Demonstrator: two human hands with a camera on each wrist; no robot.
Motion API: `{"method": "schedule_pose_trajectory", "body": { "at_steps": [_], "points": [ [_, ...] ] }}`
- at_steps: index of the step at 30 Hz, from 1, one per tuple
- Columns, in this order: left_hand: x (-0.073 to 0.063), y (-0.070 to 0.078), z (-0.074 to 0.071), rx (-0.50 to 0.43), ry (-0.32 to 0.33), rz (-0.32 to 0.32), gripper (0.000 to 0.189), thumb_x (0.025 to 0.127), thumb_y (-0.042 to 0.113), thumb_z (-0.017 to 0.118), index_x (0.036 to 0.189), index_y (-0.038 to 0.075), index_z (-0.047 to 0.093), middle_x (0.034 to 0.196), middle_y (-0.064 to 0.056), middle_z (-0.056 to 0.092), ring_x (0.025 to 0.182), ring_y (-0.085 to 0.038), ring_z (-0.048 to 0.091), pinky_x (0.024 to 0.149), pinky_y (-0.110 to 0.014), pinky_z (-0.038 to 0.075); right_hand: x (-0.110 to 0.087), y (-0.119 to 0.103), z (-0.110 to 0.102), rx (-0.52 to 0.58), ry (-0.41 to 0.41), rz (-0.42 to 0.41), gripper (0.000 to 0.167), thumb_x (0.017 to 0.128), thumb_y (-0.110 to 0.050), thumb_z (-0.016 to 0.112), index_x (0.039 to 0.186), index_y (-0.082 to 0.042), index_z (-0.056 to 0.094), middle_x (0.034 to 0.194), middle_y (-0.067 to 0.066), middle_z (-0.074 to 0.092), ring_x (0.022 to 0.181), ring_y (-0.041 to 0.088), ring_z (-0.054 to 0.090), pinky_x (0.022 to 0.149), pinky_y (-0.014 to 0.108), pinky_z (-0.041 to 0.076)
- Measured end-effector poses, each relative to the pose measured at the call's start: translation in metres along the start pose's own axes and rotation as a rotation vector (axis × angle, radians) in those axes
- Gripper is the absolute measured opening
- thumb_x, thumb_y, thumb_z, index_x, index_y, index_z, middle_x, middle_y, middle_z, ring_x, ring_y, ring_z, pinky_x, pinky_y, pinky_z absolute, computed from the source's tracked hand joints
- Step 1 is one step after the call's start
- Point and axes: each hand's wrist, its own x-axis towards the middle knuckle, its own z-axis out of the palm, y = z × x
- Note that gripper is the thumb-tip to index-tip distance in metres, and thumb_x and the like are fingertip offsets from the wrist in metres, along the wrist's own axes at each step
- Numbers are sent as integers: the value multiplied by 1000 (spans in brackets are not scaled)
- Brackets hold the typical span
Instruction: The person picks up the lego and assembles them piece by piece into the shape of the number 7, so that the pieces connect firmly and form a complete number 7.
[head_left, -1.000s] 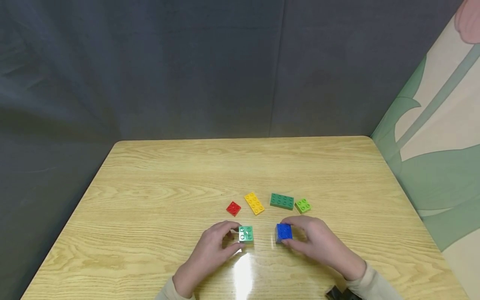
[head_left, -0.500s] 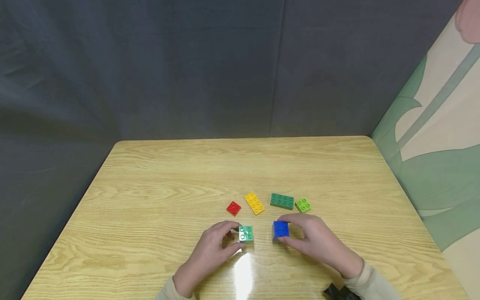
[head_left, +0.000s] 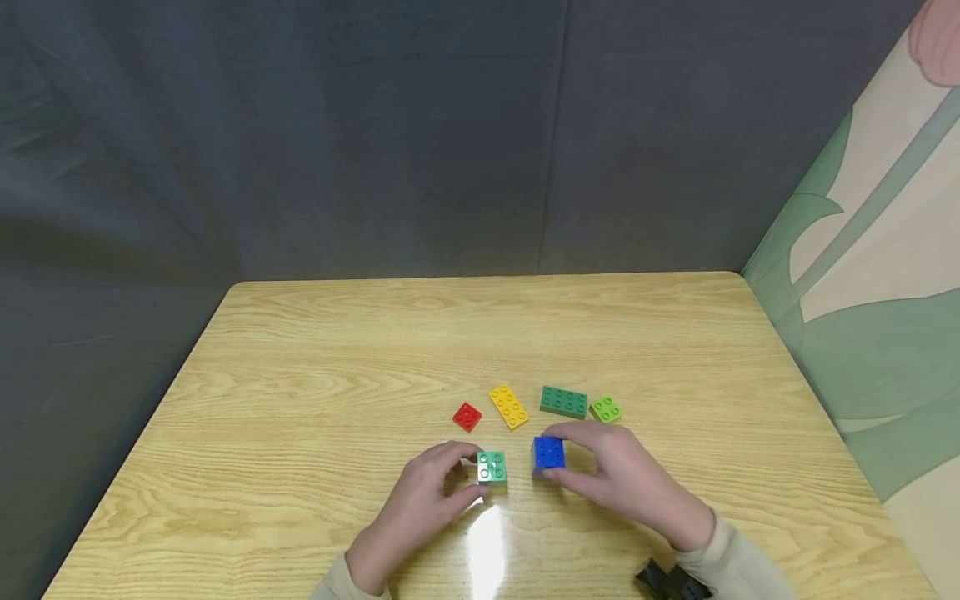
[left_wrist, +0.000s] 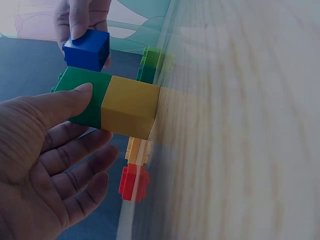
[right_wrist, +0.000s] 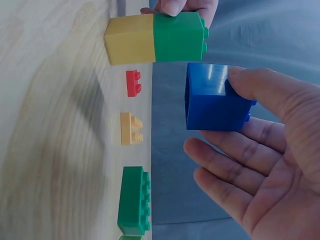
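Near the table's front middle, my left hand (head_left: 423, 492) pinches a small stack with thumb and fingers: a square green brick (head_left: 492, 467) on top of a yellow brick (left_wrist: 129, 105). In the left wrist view the yellow one stands on the tabletop and the thumb lies on the green one's side. My right hand (head_left: 622, 471) grips a blue square brick (head_left: 548, 454) between thumb and fingers, studs up. It is held above the table, a short gap to the right of the stack. The right wrist view shows its hollow underside edge at about the green brick's stud level.
Behind the hands lie a small red brick (head_left: 467, 417), a flat yellow brick (head_left: 509, 407), a long dark green brick (head_left: 564, 402) and a small lime brick (head_left: 606, 410). A black object (head_left: 671, 581) sits by the right sleeve. A dark curtain (head_left: 405, 142) hangs beyond the wooden table (head_left: 337, 333).
My right hand has carried the blue brick leftward and slightly away from me, closer to the green and yellow stack. The left hand and its stack have stayed in place.
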Motion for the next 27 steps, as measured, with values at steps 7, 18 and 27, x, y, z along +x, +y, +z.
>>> {"method": "schedule_pose_trajectory", "body": {
  "at_steps": [7,18,27],
  "points": [
    [0,0,0,-7,-5,-9,36,83,23,79,115,17,65,104,9,66,88,-10,62,80,-29,54,4,-4,1,6,-7,5,33,86,-32,76,113,-14,69,110,-5,70,102,15,65,88,38,55],
    [0,0,0,-13,-7,-7,38,82,22,79,116,16,65,106,7,66,89,-11,63,80,-29,55,10,-13,2,6,1,-4,38,83,-33,78,116,-17,69,114,-7,68,108,13,62,93,36,52],
    [-1,-1,1,-8,6,7,38,82,23,79,117,16,64,105,8,66,89,-10,63,80,-28,55,15,-17,3,7,1,-30,37,86,-33,76,118,-15,69,116,-2,69,110,19,63,94,42,52]
  ]
}}
